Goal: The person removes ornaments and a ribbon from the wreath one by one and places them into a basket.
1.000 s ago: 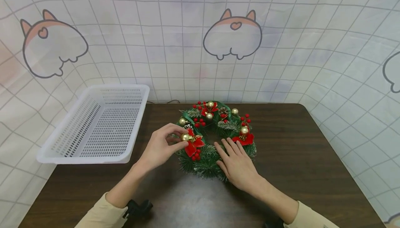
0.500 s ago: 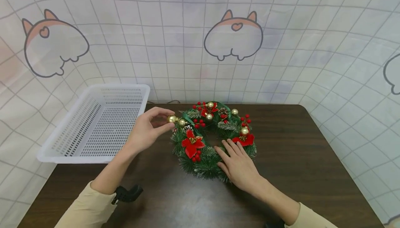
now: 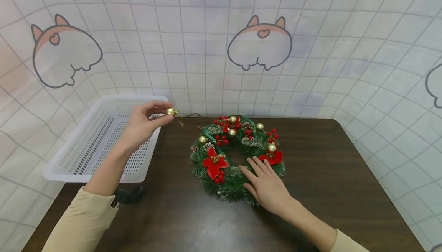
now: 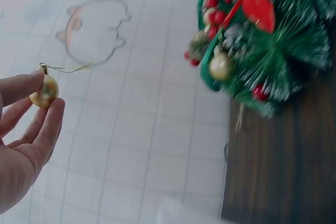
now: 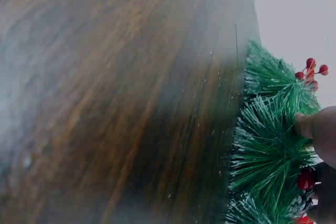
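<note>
My left hand [image 3: 141,123] pinches a small gold bauble [image 3: 170,111] between thumb and fingertips, up over the right side of the white basket. A thin gold thread loop trails from the bauble's cap, plain in the left wrist view beside the fingers [image 4: 48,124]. On the table lies a green Christmas wreath [image 3: 228,190] with red poinsettias [image 3: 215,162], red berries, pinecones and several gold baubles. My right hand [image 3: 267,186] rests on the wreath's front right part, fingers extended over the greenery. In the right wrist view only a bit of that hand shows against the needles [image 5: 273,150].
The white perforated basket [image 3: 55,171] stands on the left of the dark wooden table [image 3: 317,175]. Behind the table hangs a white grid-patterned cloth [image 3: 193,52] with cartoon dog prints. A dark cord [image 3: 193,114] shows at the table's back edge.
My left hand has carried the gold bauble from beside the left poinsettia, away from the wreath, back and left to the basket's side. The right hand has stayed on the wreath.
</note>
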`<state>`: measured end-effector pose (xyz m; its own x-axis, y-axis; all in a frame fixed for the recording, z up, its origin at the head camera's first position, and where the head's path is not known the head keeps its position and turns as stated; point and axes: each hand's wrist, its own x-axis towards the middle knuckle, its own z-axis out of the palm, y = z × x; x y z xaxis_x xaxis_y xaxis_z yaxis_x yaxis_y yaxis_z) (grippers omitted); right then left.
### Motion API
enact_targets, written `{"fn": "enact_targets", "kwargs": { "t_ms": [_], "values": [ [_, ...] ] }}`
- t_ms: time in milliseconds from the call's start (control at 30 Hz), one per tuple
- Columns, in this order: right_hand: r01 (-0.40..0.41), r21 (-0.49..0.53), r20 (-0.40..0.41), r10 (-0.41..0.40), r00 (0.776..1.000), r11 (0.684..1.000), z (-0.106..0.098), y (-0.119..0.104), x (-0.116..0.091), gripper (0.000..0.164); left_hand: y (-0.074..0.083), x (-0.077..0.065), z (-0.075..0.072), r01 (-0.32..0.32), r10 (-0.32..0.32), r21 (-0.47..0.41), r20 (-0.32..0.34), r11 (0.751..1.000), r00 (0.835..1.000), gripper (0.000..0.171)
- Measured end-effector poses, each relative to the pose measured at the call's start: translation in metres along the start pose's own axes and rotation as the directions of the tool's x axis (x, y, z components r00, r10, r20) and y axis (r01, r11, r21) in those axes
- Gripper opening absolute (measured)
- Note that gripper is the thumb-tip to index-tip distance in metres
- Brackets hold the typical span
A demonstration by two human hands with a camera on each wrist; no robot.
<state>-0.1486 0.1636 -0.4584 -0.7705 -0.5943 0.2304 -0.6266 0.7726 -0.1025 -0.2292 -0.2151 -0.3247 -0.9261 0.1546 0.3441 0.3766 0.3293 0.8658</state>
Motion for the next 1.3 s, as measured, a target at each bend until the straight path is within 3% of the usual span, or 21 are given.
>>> {"fn": "enact_targets", "kwargs": {
  "t_ms": [167, 433, 967, 1167, 1300],
  "values": [
    [0.037, 0.02, -0.011, -0.037, 0.999, 0.999, -0.002, 0.004, -0.003, 0.056, -0.008, 0.006, -0.018, 0.014, -0.016, -0.044, -0.04, 0.999, 0.999, 0.032],
    [0.076, 0.053, -0.007, -0.076, 0.997, 0.996, -0.003, 0.01, -0.004, 0.055, -0.02, 0.018, -0.043, 0.119, -0.135, -0.144, -0.103, 0.982, 0.986, 0.037],
    [0.109, 0.075, 0.011, -0.11, 0.994, 0.991, -0.002, 0.022, -0.008, 0.055, -0.07, 0.041, -0.076, 0.254, -0.262, -0.068, -0.194, 0.965, 0.945, 0.042],
    [0.119, 0.085, 0.031, -0.122, 0.992, 0.989, -0.004, 0.027, -0.007, 0.055, -0.08, 0.047, -0.082, 0.329, -0.319, 0.032, -0.164, 0.944, 0.933, 0.048],
    [0.134, 0.093, 0.026, -0.137, 0.99, 0.987, -0.005, 0.03, -0.005, 0.057, -0.086, 0.048, -0.083, 0.385, -0.373, 0.057, -0.148, 0.921, 0.916, 0.048]
  ]
}}
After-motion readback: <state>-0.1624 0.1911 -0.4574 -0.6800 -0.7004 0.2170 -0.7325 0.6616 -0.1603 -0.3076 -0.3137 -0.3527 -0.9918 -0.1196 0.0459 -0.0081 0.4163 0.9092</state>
